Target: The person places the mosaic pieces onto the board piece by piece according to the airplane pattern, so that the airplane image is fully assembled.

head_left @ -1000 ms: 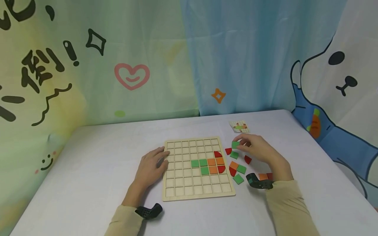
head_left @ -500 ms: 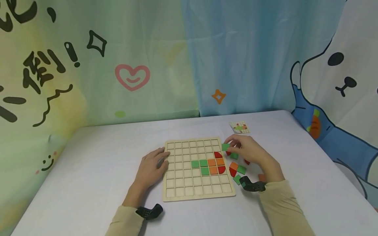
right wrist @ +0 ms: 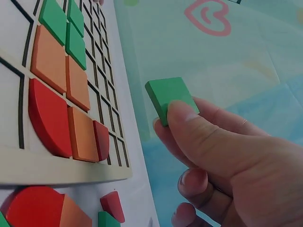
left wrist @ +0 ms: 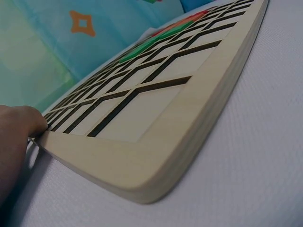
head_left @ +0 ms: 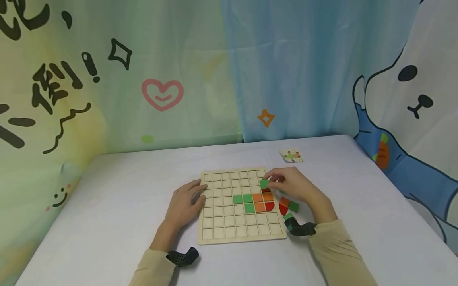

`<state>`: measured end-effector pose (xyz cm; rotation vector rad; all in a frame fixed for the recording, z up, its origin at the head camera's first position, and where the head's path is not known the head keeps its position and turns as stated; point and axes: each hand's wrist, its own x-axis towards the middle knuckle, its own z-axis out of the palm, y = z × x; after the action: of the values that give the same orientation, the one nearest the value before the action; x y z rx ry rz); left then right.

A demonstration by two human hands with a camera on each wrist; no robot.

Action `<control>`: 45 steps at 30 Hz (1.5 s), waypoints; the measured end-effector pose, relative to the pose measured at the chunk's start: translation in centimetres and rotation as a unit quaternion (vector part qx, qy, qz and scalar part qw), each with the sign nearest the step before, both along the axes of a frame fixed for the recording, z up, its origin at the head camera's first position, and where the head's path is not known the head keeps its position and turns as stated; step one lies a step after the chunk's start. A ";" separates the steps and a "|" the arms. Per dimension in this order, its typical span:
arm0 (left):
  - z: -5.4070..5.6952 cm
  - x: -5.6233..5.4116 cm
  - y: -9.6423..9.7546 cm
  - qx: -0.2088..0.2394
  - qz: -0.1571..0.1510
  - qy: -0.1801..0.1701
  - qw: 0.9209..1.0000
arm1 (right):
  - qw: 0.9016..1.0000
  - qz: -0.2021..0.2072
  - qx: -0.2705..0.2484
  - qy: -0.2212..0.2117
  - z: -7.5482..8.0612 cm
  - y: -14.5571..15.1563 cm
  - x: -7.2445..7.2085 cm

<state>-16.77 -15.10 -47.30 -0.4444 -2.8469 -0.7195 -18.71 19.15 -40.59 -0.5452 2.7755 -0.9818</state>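
Printed curtains (head_left: pixel 200 91) back the white surface (head_left: pixel 107 206). Mid-surface, the left hand (head_left: pixel 184 202), fingers loosely spread, touches the grid board (head_left: pixel 229 232) along its left edge; the right hand (head_left: pixel 293 184) pinches a green tile (head_left: pixel 264 183) above its right side.

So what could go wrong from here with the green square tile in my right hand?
The green square tile is pinched near one edge by your right hand, so it might slip and knock a red rounded tile set in the pale wooden grid board. Your black wrist camera appears right by a loose green tile and could nudge it. Your left hand touches the board's left edge, so a twitch might shift everything.
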 end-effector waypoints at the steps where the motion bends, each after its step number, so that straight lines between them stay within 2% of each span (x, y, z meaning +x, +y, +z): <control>1: 0.0 0.0 0.0 0.001 0.000 -0.001 1.000 | 1.000 0.000 0.001 0.000 0.0 -0.1 0.0; 20: 0.2 0.1 0.0 0.002 0.000 -0.003 1.000 | 0.999 -0.004 -0.031 -0.021 -0.7 -4.1 0.5; 32: 0.2 0.1 0.0 0.002 0.004 -0.003 1.000 | 0.999 -0.024 -0.019 0.027 -1.5 -7.0 1.2; 40: 0.2 0.0 0.1 -0.004 0.008 -0.006 1.000 | 0.999 -0.032 -0.023 0.023 -1.8 -8.3 1.5; 45: 0.2 0.0 0.1 -0.004 0.010 -0.010 1.000 | 0.999 -0.038 -0.006 0.024 -1.9 -9.1 1.8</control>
<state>-16.76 -14.95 -47.08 -0.4110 -2.8702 -0.7128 -16.86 10.07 -42.51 -0.4752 2.8539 -1.0133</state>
